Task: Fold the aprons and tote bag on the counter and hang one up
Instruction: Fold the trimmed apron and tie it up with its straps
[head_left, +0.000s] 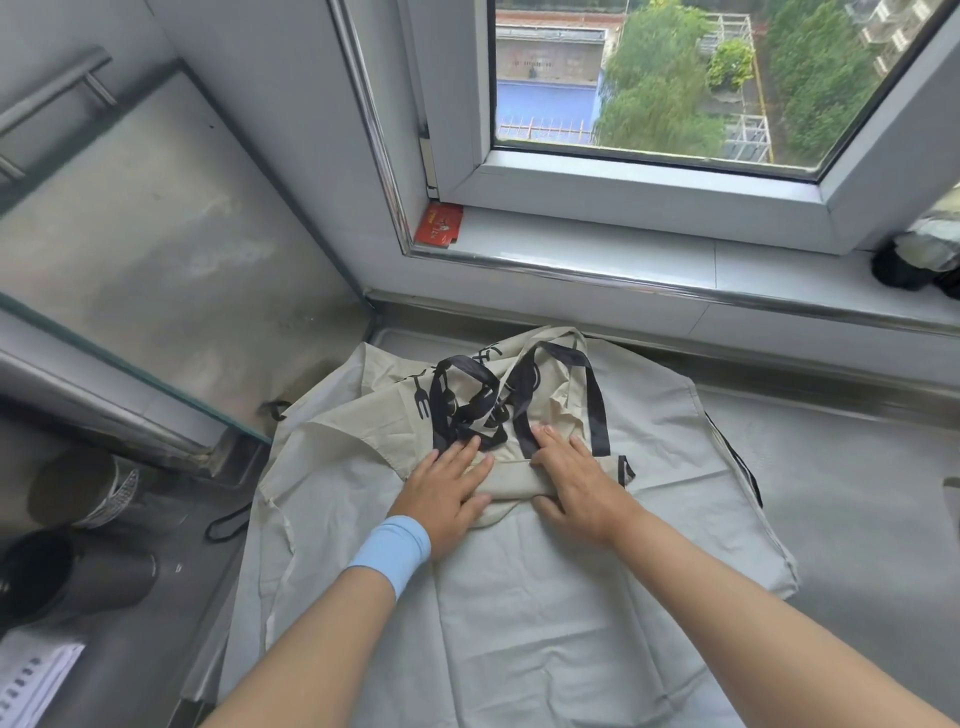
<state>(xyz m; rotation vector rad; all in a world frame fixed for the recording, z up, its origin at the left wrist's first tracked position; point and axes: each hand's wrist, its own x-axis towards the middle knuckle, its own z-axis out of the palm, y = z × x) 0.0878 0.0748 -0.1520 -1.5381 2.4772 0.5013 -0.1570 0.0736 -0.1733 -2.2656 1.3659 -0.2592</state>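
Observation:
A beige tote bag (395, 410) with black straps and black printed cutlery lies crumpled on top of a pale grey apron (519, 613) spread over the counter. My left hand (447, 493), with a light blue wristband, grips the bag's folded near edge, thumb under and fingers on top. My right hand (576, 480) holds the same folded edge just to the right, fingers lying over a black strap. A second layer of pale cloth with dark trim (737, 457) shows at the right under the bag.
The steel counter (857, 493) runs to the right. A window sill (623, 244) with a red card (439, 224) lies behind, with a dark object (904, 265) at its right end. Metal cups (78, 488) and a dark tumbler (67, 577) stand at left beside a glass panel.

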